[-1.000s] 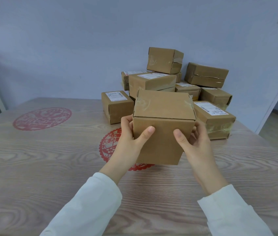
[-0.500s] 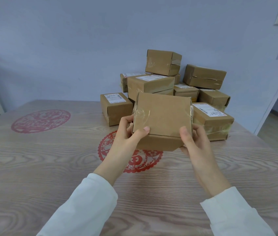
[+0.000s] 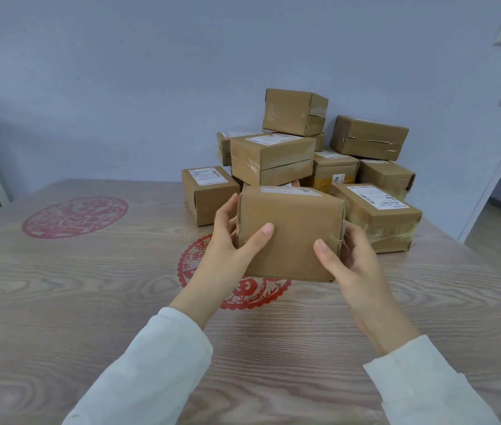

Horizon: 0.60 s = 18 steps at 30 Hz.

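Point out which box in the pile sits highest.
The plain taped box at the pile's peak, no label showing, just above the wide labelled box. Every other one sits lower.

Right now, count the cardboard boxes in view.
10. One box is held between the left hand and right hand. Nine sit in a pile on the table behind: one at left, three at right, five between. More may be hidden.
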Tool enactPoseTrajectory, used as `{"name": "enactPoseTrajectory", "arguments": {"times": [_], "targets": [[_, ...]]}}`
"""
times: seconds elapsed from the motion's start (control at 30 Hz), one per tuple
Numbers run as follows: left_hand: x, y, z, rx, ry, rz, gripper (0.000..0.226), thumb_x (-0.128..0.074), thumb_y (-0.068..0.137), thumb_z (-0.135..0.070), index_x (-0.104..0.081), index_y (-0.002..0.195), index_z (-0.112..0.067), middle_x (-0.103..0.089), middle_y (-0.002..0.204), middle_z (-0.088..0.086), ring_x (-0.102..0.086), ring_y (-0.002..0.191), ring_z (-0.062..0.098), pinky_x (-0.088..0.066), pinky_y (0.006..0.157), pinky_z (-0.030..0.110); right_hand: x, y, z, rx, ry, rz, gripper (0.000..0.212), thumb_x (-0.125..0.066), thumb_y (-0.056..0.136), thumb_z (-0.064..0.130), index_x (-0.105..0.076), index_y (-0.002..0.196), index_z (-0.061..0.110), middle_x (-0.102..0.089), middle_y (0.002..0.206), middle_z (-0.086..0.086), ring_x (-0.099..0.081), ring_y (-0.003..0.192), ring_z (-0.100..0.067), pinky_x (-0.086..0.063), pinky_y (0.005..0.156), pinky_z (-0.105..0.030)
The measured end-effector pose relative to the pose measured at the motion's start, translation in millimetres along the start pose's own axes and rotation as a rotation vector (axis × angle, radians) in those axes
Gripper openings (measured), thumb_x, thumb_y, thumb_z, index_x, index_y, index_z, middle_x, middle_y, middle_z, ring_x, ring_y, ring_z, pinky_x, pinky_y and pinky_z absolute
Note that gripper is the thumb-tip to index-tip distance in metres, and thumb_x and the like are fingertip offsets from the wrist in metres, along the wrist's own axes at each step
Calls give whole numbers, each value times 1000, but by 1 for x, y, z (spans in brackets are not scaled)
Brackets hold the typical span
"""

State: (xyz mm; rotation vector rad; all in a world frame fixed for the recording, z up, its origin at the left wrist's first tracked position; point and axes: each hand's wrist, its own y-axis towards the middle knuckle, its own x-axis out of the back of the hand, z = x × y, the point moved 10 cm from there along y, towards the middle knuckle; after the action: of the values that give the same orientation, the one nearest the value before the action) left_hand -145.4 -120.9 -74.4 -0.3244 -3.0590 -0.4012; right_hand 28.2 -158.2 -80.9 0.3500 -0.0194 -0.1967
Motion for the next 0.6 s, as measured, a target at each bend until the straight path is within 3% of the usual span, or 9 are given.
{"name": "enactPoseTrajectory", "arguments": {"times": [0.1,0.23,0.43,0.57,0.6], "targets": [[0,-1,2,6,0,26,90,-62,65,-52,-26,145,-31,-50,133,-10,-53,118,8,-51,90,21,1,0,-1,0,-6,0,71,-64,65,38,-45,130,17,-59,120,9,-57,109,1,-51,81,-14],[-5,-3,3,5,36,86,97,-66,62,-53,-23,146,-30,-46,140,-8,-51,124,11,-48,101,36,2,1,-2,14,26,-41,74,-61,68,42,-42,136,20,-56,125,9,-55,111,2,-49,78,-8],[1,0,4,12,-18,33,83,-64,66,-47,-29,139,-28,-50,133,-10,-53,120,8,-49,100,39,-1,-1,-2,39,-35,-2,81,-64,66,45,-41,139,19,-56,129,8,-53,118,-3,-50,82,-12],[-1,0,3,-32,34,66,75,-67,67,-47,-33,133,-36,-50,134,-13,-52,119,0,-50,96,25,-2,-4,3,55,-57,1,70,-62,69,44,-32,132,53,-46,119,42,-50,114,11,-48,86,-12],[-1,1,0,-49,53,66,74,-68,68,-46,-34,133,-37,-50,133,-15,-52,117,-3,-50,92,18,-5,-4,3,61,-87,17,61,-60,71,44,-36,126,56,-46,121,40,-50,114,9,-49,89,-17]]}}
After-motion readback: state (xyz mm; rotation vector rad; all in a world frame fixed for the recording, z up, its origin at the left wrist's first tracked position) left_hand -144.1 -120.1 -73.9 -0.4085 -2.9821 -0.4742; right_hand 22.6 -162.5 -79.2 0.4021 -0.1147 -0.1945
